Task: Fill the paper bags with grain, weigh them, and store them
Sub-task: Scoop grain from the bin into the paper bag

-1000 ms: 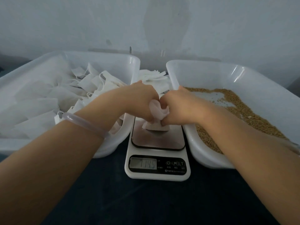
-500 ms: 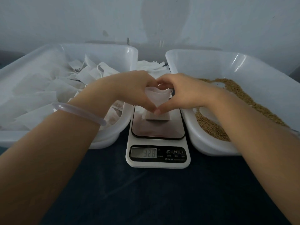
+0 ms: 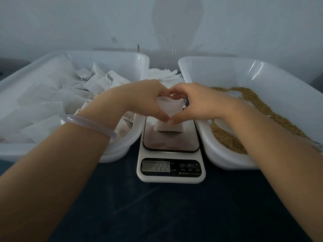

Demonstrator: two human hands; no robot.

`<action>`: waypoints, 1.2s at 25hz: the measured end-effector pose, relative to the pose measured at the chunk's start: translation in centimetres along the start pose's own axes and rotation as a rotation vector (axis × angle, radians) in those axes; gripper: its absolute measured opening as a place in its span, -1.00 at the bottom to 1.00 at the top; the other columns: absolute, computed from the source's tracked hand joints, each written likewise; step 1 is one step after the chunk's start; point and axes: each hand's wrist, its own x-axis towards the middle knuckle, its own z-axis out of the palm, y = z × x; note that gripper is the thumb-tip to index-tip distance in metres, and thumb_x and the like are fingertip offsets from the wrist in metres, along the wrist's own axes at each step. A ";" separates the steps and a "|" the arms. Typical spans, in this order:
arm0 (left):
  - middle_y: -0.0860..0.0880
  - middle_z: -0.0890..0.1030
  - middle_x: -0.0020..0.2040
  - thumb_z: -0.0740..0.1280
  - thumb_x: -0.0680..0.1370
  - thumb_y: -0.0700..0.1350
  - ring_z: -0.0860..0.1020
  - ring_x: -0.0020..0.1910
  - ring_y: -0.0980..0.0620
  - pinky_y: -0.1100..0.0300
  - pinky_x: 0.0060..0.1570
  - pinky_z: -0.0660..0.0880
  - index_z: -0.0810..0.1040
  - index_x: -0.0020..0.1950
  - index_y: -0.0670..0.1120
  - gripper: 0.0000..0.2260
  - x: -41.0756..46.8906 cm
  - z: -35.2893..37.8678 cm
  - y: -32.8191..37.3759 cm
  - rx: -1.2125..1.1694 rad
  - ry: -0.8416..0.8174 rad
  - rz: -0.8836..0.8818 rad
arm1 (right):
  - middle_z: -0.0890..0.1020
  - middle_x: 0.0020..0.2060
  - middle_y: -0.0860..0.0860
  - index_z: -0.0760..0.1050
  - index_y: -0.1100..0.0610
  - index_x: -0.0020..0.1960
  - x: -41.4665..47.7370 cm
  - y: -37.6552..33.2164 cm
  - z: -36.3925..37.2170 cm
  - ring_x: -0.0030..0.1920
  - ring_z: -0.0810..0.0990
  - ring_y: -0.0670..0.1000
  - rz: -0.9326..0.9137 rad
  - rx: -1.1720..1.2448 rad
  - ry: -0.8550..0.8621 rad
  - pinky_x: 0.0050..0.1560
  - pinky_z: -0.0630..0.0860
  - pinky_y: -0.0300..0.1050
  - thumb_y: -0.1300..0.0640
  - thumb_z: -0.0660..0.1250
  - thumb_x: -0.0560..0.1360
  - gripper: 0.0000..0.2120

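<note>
The paper bag stands upright on the scale, right between the two grips, mouth spread wide. The left grip curls its fingers round the bag's left rim, the right grip mirrors it on the right rim, and the thumbs meet low on the near face. My read is that they're propping the mouth open and steadying the bag so it can't topple on the plate. Below the grips, the display reads what looks like 222, though any pressing would skew it. Just right of the right grip sits the grain in its tub, handy for topping up. Left of the left grip is a tub of white bags, and beyond both grips a stack of flat bags. Everything's on the dark desk.
</note>
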 end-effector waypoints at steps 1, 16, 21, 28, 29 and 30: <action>0.04 0.62 -0.15 0.50 0.29 0.11 0.57 -0.18 0.08 0.15 -0.15 0.47 0.59 -0.03 0.06 -0.69 0.0 0.0 -0.1 -0.002 0.000 0.001 | 0.48 0.29 -0.13 0.35 -0.03 0.36 0.0 0.0 0.0 0.31 0.42 -0.14 -0.001 -0.001 -0.001 0.30 0.37 -0.09 -0.09 0.57 0.21 -0.21; 0.05 0.46 -0.43 0.39 0.40 0.08 0.43 -0.44 0.14 0.31 -0.48 0.25 0.47 -0.37 0.03 -0.78 0.5 -0.2 -0.4 0.014 0.181 -0.020 | 0.55 -0.06 -0.27 0.42 -0.20 -0.08 -0.9 0.0 -0.7 0.02 0.48 -0.34 -0.137 0.071 0.206 -0.10 0.37 -0.47 -0.04 0.55 0.27 -0.64; 0.06 0.43 -0.45 0.39 0.32 0.19 0.40 -0.44 0.13 0.24 -0.43 0.29 0.51 -0.34 -0.04 -0.70 0.2 -0.4 -0.3 -0.021 0.249 -0.026 | 0.51 -0.09 -0.32 0.43 -0.20 -0.07 -1.2 0.0 -0.8 -0.02 0.46 -0.33 -0.140 0.033 0.251 -0.06 0.36 -0.41 -0.06 0.55 0.28 -0.65; 0.09 0.47 -0.43 0.43 0.34 0.19 0.39 -0.44 0.19 0.34 -0.40 0.32 0.55 -0.32 -0.04 -0.69 0.0 -0.1 -0.5 -0.108 0.260 0.006 | 0.51 -0.08 -0.29 0.45 -0.19 -0.04 -1.4 0.0 -0.8 -0.03 0.45 -0.33 -0.145 0.026 0.240 -0.11 0.37 -0.38 -0.15 0.49 0.32 -0.71; 0.10 0.42 -0.46 0.43 0.34 0.19 0.36 -0.46 0.20 0.36 -0.40 0.31 0.51 -0.36 -0.02 -0.69 0.0 -0.1 -0.5 -0.134 0.263 0.005 | 0.51 -0.10 -0.31 0.43 -0.24 -0.06 -1.5 0.0 -0.8 -0.02 0.44 -0.36 -0.143 0.056 0.248 -0.13 0.37 -0.41 -0.16 0.49 0.31 -0.70; 0.11 0.38 -0.48 0.44 0.34 0.19 0.34 -0.48 0.20 0.36 -0.41 0.29 0.47 -0.40 -0.01 -0.68 -0.1 -0.2 -0.5 -0.153 0.266 0.004 | 0.53 -0.13 -0.32 0.40 -0.29 -0.08 -1.7 0.0 -0.9 -0.03 0.44 -0.39 -0.135 0.090 0.256 -0.16 0.37 -0.44 -0.15 0.50 0.30 -0.68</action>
